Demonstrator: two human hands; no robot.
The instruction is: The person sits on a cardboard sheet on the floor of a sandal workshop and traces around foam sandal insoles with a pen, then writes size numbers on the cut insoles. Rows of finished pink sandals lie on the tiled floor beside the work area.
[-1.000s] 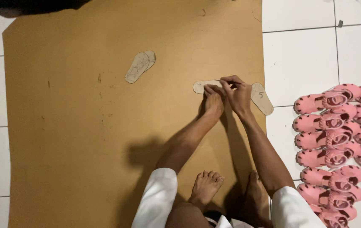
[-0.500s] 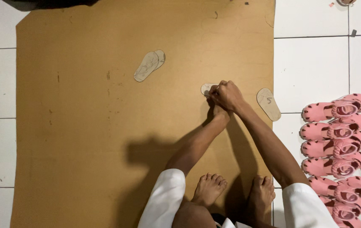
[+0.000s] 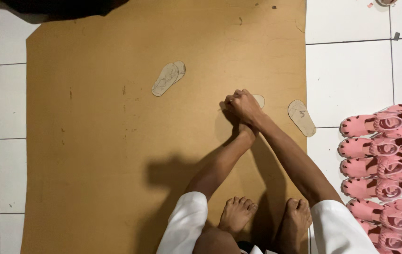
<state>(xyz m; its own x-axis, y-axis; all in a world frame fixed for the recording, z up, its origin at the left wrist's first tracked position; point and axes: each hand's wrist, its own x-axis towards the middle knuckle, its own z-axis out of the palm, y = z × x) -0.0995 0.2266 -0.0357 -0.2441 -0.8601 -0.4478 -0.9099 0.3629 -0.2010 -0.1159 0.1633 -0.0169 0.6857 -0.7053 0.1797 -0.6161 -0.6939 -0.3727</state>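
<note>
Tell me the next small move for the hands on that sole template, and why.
Probably keep the sole-shaped template pinned flat and carry the tracing around its edge. The right hand lies on top of it, the left hand is tucked just beneath, and only the template's far tip shows on the brown board. Whether a pen is held cannot be seen.

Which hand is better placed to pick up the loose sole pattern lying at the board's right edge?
Probably the right hand. Its arm comes from the right side, and the sole pattern lies just right of it. The left hand sits under the right, farther away, and would have to cross over.
</note>
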